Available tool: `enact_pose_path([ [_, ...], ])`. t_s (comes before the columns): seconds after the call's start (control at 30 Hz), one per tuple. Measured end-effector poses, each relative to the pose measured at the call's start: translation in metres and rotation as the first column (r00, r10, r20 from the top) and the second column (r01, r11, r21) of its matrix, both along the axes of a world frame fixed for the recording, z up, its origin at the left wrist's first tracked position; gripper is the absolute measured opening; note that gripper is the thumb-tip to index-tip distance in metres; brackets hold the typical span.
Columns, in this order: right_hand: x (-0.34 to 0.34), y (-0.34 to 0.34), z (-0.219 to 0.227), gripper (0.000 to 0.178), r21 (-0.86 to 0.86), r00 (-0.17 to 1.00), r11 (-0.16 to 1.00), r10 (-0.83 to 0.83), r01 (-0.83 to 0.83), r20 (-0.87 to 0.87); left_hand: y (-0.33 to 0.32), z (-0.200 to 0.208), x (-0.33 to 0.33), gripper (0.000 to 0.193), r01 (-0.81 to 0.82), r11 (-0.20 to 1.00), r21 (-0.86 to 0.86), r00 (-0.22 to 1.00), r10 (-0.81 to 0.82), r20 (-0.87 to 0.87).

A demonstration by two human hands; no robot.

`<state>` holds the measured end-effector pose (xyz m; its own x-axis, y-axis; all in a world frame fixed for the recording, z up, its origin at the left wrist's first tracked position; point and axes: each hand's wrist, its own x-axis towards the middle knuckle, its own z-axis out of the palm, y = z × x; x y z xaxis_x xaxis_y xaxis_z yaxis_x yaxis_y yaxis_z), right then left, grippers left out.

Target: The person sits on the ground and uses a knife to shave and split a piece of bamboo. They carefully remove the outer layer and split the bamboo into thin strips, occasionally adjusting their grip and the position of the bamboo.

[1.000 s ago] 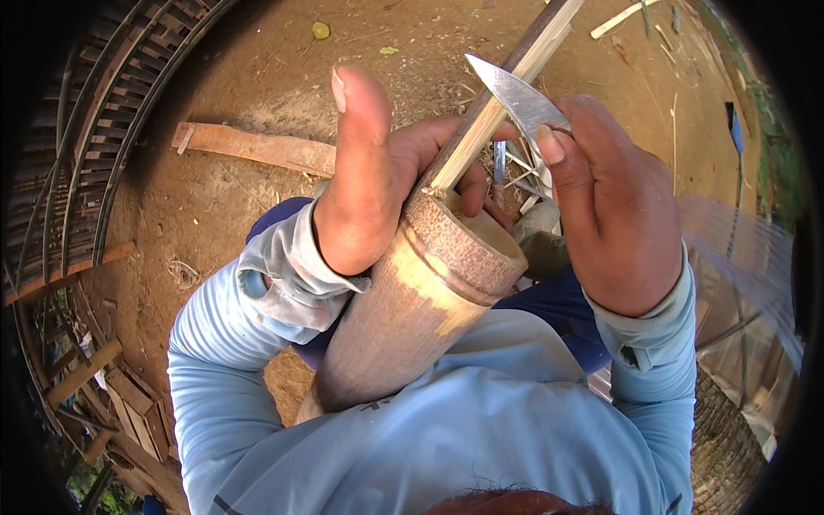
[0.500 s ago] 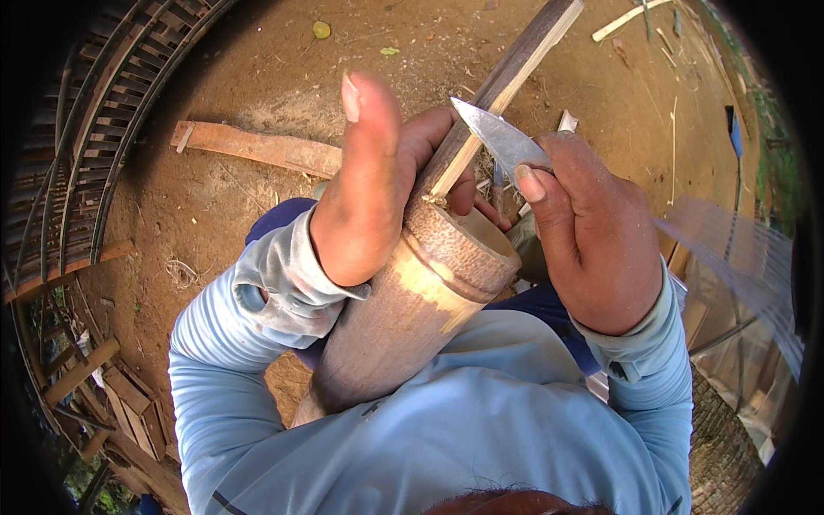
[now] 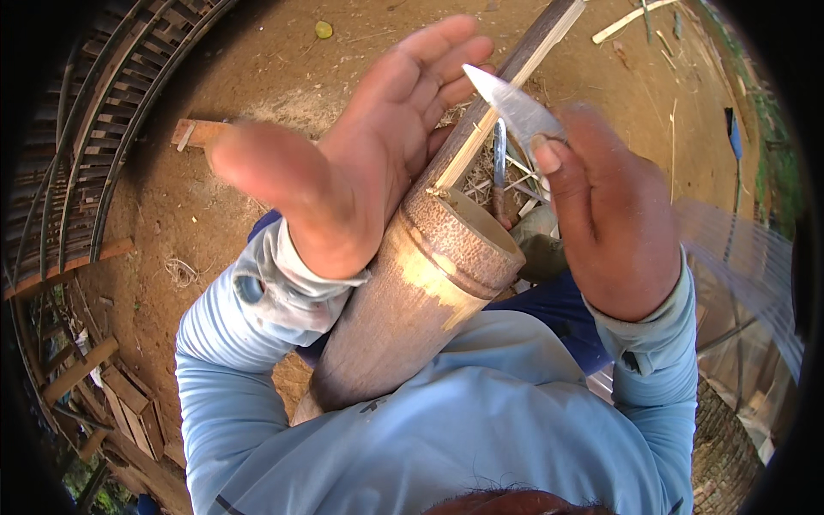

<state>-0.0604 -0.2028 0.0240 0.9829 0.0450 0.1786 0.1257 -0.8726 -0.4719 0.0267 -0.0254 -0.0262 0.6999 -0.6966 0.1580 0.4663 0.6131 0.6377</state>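
Note:
A thick bamboo tube point(image 3: 390, 322) leans against my body, its open end facing up and away. From its rim a long narrow bamboo strip point(image 3: 524, 64) rises toward the far right, with a pale shaved edge. My left hand point(image 3: 365, 163) is open beside the strip, palm up, thumb spread to the left and fingers stretched along the strip's left side. In my right hand point(image 3: 614, 215) is a knife point(image 3: 515, 103), thumb pressed on the blade near its base. The blade's tip points up and left, over the strip. The knife's handle is hidden in my fist.
On the dirt floor point(image 3: 257, 51) lie an orange-brown board point(image 3: 202, 133), pale bamboo slivers point(image 3: 633, 21) and a tool with a metal blade point(image 3: 499, 154). A slatted bamboo structure point(image 3: 94, 120) stands at the left. Clear plastic sheeting point(image 3: 738, 249) and a log point(image 3: 721, 446) are at the right.
My left hand has opened out from around the strip, its thumb swinging left and its fingers stretching away. My right hand with the knife has shifted slightly right, the blade tip a little farther away.

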Motion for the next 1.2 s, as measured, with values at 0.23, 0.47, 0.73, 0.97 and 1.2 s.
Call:
enact_pose_path([
  [0.23,-0.004,0.006,0.003,0.019,0.010,0.997,1.000,-0.013,0.014,-0.080,-0.011,-0.037,0.006,0.146,0.040,0.996,-0.080,0.993,-0.031,0.115],
  [0.47,-0.006,0.004,0.002,0.018,0.028,0.993,1.000,0.013,-0.010,-0.115,-0.007,-0.032,0.006,0.137,-0.057,0.997,0.052,0.974,0.044,0.224],
  [0.73,-0.014,0.012,0.001,0.018,0.130,0.972,0.990,0.075,-0.047,-0.222,0.000,-0.030,0.000,0.131,-0.097,0.985,0.143,0.970,0.061,0.235],
  [0.97,-0.016,0.011,-0.003,0.019,0.094,0.978,0.994,0.081,-0.063,-0.193,0.001,-0.038,-0.002,0.131,-0.087,0.989,-0.122,0.979,0.107,0.172],
  [1.2,-0.010,0.006,-0.005,0.020,0.023,0.998,0.999,0.036,-0.035,-0.046,0.001,-0.025,-0.006,0.131,-0.113,0.993,-0.040,0.986,0.117,0.119],
])
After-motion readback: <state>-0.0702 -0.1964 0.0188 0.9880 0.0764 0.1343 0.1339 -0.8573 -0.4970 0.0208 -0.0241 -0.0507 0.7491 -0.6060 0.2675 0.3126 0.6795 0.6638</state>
